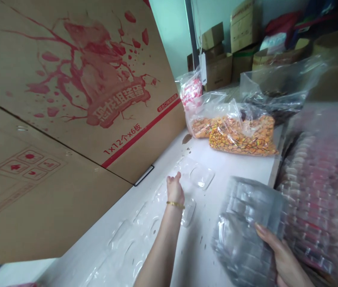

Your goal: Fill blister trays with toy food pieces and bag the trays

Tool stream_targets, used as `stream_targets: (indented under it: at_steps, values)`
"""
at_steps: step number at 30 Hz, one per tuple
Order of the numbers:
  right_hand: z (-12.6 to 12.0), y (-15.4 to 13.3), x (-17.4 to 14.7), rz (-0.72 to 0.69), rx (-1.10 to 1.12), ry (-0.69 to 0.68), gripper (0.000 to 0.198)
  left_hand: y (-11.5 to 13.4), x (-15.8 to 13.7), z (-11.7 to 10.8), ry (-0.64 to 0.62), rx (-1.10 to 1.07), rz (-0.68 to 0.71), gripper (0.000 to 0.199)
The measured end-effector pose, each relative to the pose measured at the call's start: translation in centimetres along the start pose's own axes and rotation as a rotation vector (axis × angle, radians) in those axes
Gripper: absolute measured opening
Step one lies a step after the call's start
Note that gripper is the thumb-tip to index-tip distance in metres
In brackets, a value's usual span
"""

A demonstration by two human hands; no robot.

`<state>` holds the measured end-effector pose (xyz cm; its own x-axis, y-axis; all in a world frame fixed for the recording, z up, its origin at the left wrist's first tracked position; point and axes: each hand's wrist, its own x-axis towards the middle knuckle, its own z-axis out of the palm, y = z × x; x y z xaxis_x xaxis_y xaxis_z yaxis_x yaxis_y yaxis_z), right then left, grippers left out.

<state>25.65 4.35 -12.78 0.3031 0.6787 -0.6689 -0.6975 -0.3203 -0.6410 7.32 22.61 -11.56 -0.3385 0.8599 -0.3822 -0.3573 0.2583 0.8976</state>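
Two hands in view: left hand [175, 189], gold bracelet [175, 205] at the wrist, reaches out over the white table [234, 163] with fingers curled loosely, just at a clear blister tray [197, 173]; cannot tell if it pinches the tray or only touches its near edge. That tray is transparent thin plastic with shallow moulded pockets, lying flat mid-table, hard to see against the white. More clear trays [133, 239] lie flat in a row along the table toward the camera, partly under the forearm. Right hand [282, 255] grips a stack of clear trays [245, 227] from below at the lower right, fingers wrapped on its side; the stack is blurred. Room is tight: a big cardboard box [67, 119] with red print leans over the table's left side, and the table's right edge runs beside a blurred pile of packed red items [324, 191]. Bare table strip sits between the trays and the bags. Far end: a clear bag of orange pieces [243, 135], a second orange-filled bag [201, 123] touching it, and a bag with pink-white contents [191, 89] behind. Small cartons [216, 52] are stacked at the wall.
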Motion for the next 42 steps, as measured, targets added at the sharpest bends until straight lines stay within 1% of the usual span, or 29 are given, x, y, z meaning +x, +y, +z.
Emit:
stream_targets:
  at_steps: [1, 2, 4, 5, 6, 7, 8, 10, 14, 16, 18, 21, 23, 25, 26, 27, 29, 31, 33, 34, 36, 38, 40, 42]
  values:
    - [1.0, 0.0, -0.3, -0.018, -0.022, -0.033, 0.043, 0.6, -2.0, -0.5, -0.033, 0.101, 0.05, 0.036]
    - [2.0, -0.1, -0.7, -0.035, -0.05, -0.072, 0.043, 1.3, -4.1, -1.0, -0.127, 0.22, 0.101, 0.035]
    - [3.8, -0.3, -1.3, -0.094, -0.112, -0.174, 0.046, 2.9, -8.2, -1.3, -0.445, 0.457, 0.185, 0.029]
    - [4.6, -0.3, -1.7, -0.132, -0.137, -0.228, 0.047, 3.7, -9.9, -1.3, -0.585, 0.548, 0.203, 0.026]
    - [5.2, -0.3, -2.0, -0.171, -0.151, -0.28, 0.048, 4.3, -11.3, -1.2, -0.69, 0.618, 0.217, 0.024]
    - [5.7, -0.2, -2.3, -0.201, -0.157, -0.317, 0.049, 4.8, -12.3, -1.0, -0.754, 0.669, 0.226, 0.023]
    - [6.0, -0.1, -2.5, -0.218, -0.155, -0.342, 0.05, 5.1, -12.9, -0.8, -0.779, 0.704, 0.232, 0.025]
    - [6.1, 0.2, -2.8, -0.195, -0.135, -0.366, 0.053, 4.9, -13.5, -0.4, -0.765, 0.73, 0.23, 0.029]
    - [5.5, 0.6, -2.8, -0.125, -0.07, -0.369, 0.054, 3.3, -13.4, 0.1, -0.685, 0.675, 0.158, 0.029]
    - [5.1, 0.6, -2.7, -0.122, -0.052, -0.355, 0.052, 2.7, -13.3, 0.2, -0.654, 0.629, 0.14, 0.029]
    - [4.9, 0.4, -2.6, -0.107, -0.041, -0.341, 0.046, 2.2, -13.4, 0.5, -0.638, 0.57, 0.12, 0.028]
    - [4.7, 0.1, -2.4, 0.003, 0.014, -0.37, 0.036, 1.9, -13.6, 1.2, -0.623, 0.454, 0.057, 0.03]
    - [4.4, 0.0, -1.9, 0.081, 0.052, -0.392, 0.034, 1.8, -13.7, 1.7, -0.614, 0.368, 0.03, 0.03]
    - [3.8, -0.3, -1.2, 0.14, 0.091, -0.376, 0.035, 2.3, -13.4, 2.2, -0.585, 0.284, 0.029, 0.03]
    - [3.4, -0.4, -0.8, 0.167, 0.121, -0.343, 0.036, 2.7, -12.8, 2.4, -0.561, 0.235, 0.03, 0.03]
    - [2.9, -0.6, -0.4, 0.186, 0.158, -0.291, 0.037, 3.3, -12.0, 2.6, -0.537, 0.178, 0.032, 0.029]
    - [1.5, -1.1, 0.3, 0.186, 0.221, -0.163, 0.037, 4.8, -9.5, 3.4, -0.46, 0.029, 0.048, 0.025]
    - [0.0, -1.8, 0.8, 0.131, 0.228, -0.045, 0.038, 5.9, -6.1, 4.8, -0.358, -0.143, 0.057, 0.018]
    - [-1.4, -2.4, 0.9, 0.099, 0.193, 0.023, 0.038, 5.9, -2.4, 6.8, -0.238, -0.272, 0.023, 0.014]
    - [-2.0, -2.7, 0.9, 0.102, 0.179, 0.043, 0.039, 5.4, -0.6, 8.0, -0.186, -0.304, -0.008, 0.016]
    - [-2.7, -3.2, 0.9, 0.103, 0.153, 0.075, 0.041, 3.4, 2.2, 10.2, -0.115, -0.286, -0.089, 0.02]
    - [-3.0, -3.4, 0.9, 0.055, 0.105, 0.087, 0.045, 1.0, 4.3, 11.8, -0.066, -0.234, -0.152, 0.015]
    - [-3.0, -3.4, 1.0, 0.0, 0.044, 0.083, 0.048, -1.2, 5.7, 12.2, -0.039, -0.195, -0.181, 0.009]
    - [-3.0, -3.1, 1.2, -0.003, 0.013, 0.085, 0.051, -2.3, 6.8, 11.5, -0.033, -0.162, -0.18, 0.009]
